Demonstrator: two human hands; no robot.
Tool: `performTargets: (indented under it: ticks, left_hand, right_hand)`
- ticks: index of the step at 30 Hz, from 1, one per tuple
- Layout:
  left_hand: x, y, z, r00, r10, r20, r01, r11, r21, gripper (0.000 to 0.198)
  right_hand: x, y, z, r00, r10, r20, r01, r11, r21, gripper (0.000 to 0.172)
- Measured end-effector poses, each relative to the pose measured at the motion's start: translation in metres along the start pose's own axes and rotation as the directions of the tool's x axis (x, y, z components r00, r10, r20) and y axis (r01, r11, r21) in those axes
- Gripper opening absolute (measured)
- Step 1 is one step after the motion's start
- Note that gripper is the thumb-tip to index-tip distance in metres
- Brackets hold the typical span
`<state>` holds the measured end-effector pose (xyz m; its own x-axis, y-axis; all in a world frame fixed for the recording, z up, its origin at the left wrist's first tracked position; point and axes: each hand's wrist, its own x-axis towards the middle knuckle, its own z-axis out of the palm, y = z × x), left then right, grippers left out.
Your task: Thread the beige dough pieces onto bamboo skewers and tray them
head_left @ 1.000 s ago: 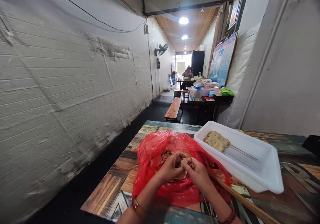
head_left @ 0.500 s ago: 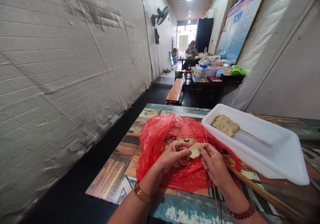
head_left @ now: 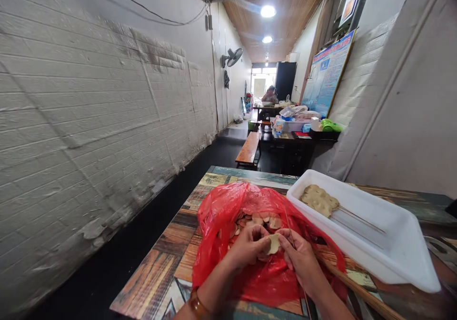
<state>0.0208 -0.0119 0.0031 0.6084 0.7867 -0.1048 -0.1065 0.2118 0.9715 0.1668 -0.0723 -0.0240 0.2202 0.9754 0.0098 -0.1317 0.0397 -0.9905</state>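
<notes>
Over a red plastic bag (head_left: 221, 205), my left hand (head_left: 248, 246) pinches a pale, flat, round slice (head_left: 274, 244) by its left edge. My right hand (head_left: 300, 253) is closed around a thin skewer (head_left: 287, 219), and its thumb and fingers also touch the slice's right edge. The skewer stands nearly upright and its lower part runs down past my right wrist. Many similar slices (head_left: 255, 219) lie inside the open bag, just beyond my hands. I cannot tell whether the skewer's tip has entered the slice.
A white plastic tray (head_left: 389, 263) at the right holds skewered slices (head_left: 319, 200). A bundle of sticks (head_left: 357, 286) lies beside it on the wood-patterned table (head_left: 160, 258). Beyond stand a bench (head_left: 249, 147) and a cluttered table; a person (head_left: 270, 96) sits farther back.
The view has tilted up, so the table and my hands appear lower. My fingers have closed in around the slice, covering more of it. The skewer remains in my right hand.
</notes>
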Motion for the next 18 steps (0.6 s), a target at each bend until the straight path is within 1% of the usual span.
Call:
performTargets:
  ticks: [2,4,8,13,15,18]
  left_hand:
    - [-0.0003,-0.0005,0.0007,0.999,-0.012,0.041,0.011,1.0,0.011,0.042]
    - [0.0002,-0.0015,0.0004,0.999,-0.017,0.043,0.016,1.0,0.024,0.041]
    - [0.002,-0.0017,-0.0011,0.998,0.002,-0.057,0.001,0.999,0.051,0.039]
    - [0.0037,-0.0016,-0.002,0.998,-0.019,-0.053,0.019,1.0,-0.004,0.042]
    - [0.0037,-0.0019,-0.0029,0.998,-0.011,-0.055,0.009,0.999,-0.037,0.042]
    - [0.003,-0.0031,-0.0042,1.0,-0.015,-0.012,0.014,0.994,-0.104,0.042]
  right_hand:
    - [0.0008,0.0018,-0.0014,1.0,0.008,0.003,-0.008,1.0,-0.021,0.04]
    - [0.0015,0.0034,-0.0019,1.0,0.015,0.003,-0.015,0.999,-0.044,0.04]
    - [0.0021,0.005,-0.0009,1.0,0.021,0.008,-0.02,0.999,-0.036,0.041]
    - [0.0019,0.007,-0.0027,0.999,0.043,0.021,-0.043,0.999,0.001,0.04]
    - [0.0019,0.0084,-0.004,0.999,0.041,0.027,-0.041,0.999,0.005,0.041]
    - [0.0019,0.0098,-0.0054,0.999,0.033,0.033,-0.033,0.999,-0.003,0.042]
